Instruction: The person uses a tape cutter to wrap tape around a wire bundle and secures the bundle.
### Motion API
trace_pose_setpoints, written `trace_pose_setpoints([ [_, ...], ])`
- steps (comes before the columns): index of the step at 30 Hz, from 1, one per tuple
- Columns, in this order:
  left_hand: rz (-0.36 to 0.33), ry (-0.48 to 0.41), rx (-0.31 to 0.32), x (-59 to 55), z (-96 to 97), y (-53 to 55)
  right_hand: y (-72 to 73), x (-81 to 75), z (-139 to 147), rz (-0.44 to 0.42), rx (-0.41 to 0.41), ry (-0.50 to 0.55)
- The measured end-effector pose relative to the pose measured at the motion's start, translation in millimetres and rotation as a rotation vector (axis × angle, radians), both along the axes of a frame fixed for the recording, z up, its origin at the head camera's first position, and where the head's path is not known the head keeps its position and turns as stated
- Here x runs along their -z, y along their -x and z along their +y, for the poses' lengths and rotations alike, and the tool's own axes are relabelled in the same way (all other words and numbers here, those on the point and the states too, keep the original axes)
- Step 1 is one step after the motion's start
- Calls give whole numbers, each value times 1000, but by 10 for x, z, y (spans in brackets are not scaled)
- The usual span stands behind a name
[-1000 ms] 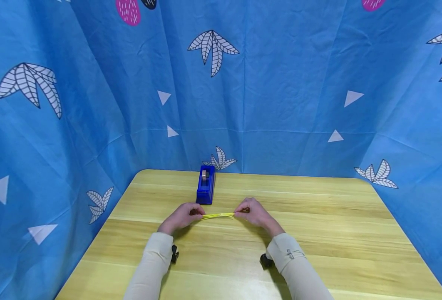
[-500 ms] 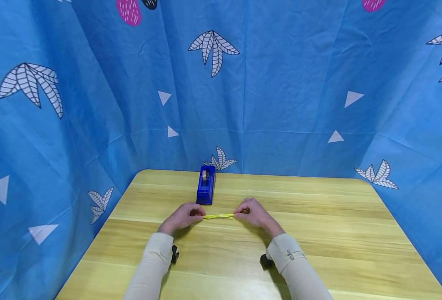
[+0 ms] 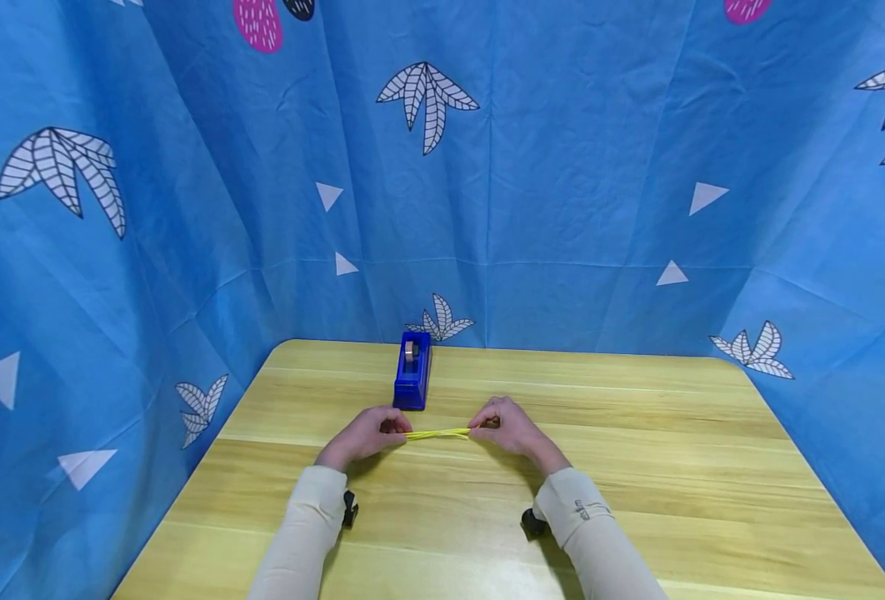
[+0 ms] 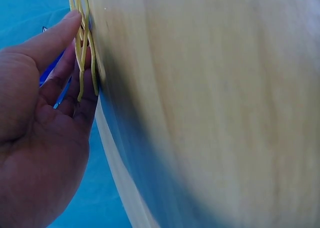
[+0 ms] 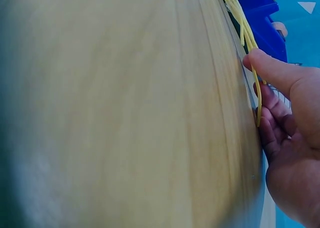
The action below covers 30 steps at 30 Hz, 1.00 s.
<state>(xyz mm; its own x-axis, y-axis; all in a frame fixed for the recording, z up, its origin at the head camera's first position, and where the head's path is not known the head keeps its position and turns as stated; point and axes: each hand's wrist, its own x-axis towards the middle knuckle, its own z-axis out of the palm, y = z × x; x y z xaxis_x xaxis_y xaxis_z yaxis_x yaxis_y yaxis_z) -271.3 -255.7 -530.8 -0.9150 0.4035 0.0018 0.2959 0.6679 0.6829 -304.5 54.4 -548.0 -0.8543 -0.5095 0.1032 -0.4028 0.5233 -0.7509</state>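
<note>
A bundle of thin yellow wires stretches sideways between both hands, just over the wooden table. My left hand pinches its left end between thumb and fingers. In the left wrist view several loose wire ends stick out past the thumb and along the fingers. At the other end, my right hand pinches the wires in the same way. One wire hangs below the thumb in the right wrist view. A shiny patch shows partway along the bundle there; what it is I cannot tell.
Behind the left hand stands a blue tape dispenser holding a small roll of tape. The wooden table has rounded far corners. A blue patterned curtain hangs along its back and sides.
Both hands keep their place and their pinch. Between them the yellow wires look slightly closer together than a second ago.
</note>
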Motion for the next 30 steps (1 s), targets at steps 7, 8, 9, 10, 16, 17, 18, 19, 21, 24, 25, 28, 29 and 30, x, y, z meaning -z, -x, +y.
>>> trace_pose_setpoints([
  [7,-28,-8,-3,7,-2,-9,4,-7,12,-22,-7,8],
  [8,-32,-8,-4,5,-1,-11,4,-8,14,-27,-4,9],
  [9,-30,-9,-1,4,-2,-13,3,-8,15,-30,-1,7],
  [10,-33,-9,-3,1,-1,-13,4,-7,16,-37,1,6],
  [16,-36,-21,2,-4,-7,-12,3,-5,14,-54,3,-4],
  [17,-35,-24,3,-4,-10,-14,0,-10,13,-59,3,2],
  [18,-33,-28,3,-4,-13,-16,-1,-13,12,-67,3,9],
  [19,-32,-32,-4,-6,-15,-17,-2,-21,15,-78,5,20],
  [21,-33,-39,-21,-15,-19,-18,-1,-30,25,-95,12,40],
  [24,-34,-43,-60,-46,-22,-18,6,-43,54,-110,21,72],
  [25,-38,-46,-74,-59,-24,-19,9,-46,68,-108,22,77],
  [28,-37,-61,-96,-111,-38,-27,13,-66,122,-107,23,97],
  [29,-34,-67,-101,-129,-47,-32,13,-73,145,-104,25,99],
  [30,-32,-69,-106,-145,-60,-37,11,-82,169,-104,31,99],
])
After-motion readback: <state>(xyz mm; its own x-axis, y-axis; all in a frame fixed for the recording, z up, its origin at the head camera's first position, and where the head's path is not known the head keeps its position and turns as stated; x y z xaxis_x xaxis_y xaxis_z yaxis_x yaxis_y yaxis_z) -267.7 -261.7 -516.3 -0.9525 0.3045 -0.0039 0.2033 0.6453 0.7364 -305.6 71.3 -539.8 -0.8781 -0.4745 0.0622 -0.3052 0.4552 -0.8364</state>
